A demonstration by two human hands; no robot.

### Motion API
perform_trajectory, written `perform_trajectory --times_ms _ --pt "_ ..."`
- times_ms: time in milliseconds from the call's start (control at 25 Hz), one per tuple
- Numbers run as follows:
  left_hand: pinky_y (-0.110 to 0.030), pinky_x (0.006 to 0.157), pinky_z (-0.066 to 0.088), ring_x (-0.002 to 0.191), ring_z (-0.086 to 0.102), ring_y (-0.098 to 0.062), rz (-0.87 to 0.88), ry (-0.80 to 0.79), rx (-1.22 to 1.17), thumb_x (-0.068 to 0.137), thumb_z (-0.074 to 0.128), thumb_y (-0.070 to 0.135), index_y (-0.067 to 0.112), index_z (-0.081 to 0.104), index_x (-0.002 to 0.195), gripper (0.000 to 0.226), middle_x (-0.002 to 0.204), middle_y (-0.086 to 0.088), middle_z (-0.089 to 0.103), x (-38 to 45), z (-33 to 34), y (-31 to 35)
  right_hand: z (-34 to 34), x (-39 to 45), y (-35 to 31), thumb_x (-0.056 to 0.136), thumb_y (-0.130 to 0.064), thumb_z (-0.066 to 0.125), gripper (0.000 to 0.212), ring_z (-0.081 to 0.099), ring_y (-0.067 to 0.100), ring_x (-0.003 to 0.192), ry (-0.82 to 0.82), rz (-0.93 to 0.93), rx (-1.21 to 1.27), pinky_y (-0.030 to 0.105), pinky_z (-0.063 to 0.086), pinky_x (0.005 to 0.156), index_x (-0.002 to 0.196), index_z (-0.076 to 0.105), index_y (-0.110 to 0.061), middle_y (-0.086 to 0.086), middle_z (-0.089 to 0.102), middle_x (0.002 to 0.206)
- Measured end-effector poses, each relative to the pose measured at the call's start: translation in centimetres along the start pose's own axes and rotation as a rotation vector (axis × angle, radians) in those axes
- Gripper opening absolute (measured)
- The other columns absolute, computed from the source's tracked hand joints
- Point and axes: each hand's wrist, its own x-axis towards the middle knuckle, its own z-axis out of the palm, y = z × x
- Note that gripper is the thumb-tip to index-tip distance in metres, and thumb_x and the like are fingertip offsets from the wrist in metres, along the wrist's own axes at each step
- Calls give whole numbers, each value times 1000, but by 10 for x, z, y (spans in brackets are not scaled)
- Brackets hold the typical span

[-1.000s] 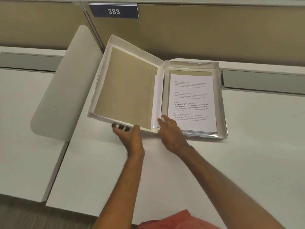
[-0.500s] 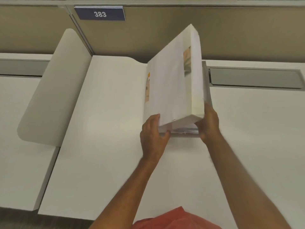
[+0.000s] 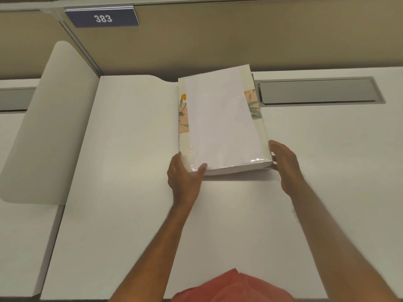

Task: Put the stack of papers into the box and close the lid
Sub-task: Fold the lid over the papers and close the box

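The white box (image 3: 220,120) lies on the desk with its lid down, floral print showing along both long sides. The stack of papers is hidden inside it. My left hand (image 3: 185,177) grips the near left corner, thumb on top of the lid. At the near right corner my right hand (image 3: 283,164) rests against the box's side with its fingers spread.
A white desk (image 3: 130,192) carries the box. A curved white divider panel (image 3: 48,127) stands at the left. A grey cable tray (image 3: 318,90) lies behind the box on the right. A tan partition with a sign reading 383 (image 3: 102,17) runs along the back.
The lid swung from lying open on the left, through upright, down onto the box. My right hand shifted from the box's inner edge to its near right corner.
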Motion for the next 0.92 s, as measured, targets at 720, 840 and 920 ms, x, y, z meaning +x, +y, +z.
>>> perform_trajectory --times_ms 720,840,920 --pt "-31 119 38 137 53 -9 -194 -207 -520 104 47 13 25 49 152 50 148 13 58 11 -8 -2 -24 17 19 105 -31 56 33 59 14 105 -16 -19 -80 26 53 84 137 64 -24 -6 63 119" --pt "-29 117 40 132 56 -8 -183 -213 -500 104 46 12 27 51 151 49 143 15 62 11 -8 -1 -25 20 21 104 -35 55 39 62 18 124 -22 -47 -136 40 55 101 141 63 -25 -5 65 139" --pt "-31 119 39 134 55 -9 -180 -217 -485 104 47 13 27 50 152 50 145 14 60 12 -7 -2 -25 18 20 104 -34 57 37 62 16 120 -1 -35 -113 40 53 104 139 64 -25 -4 65 139"
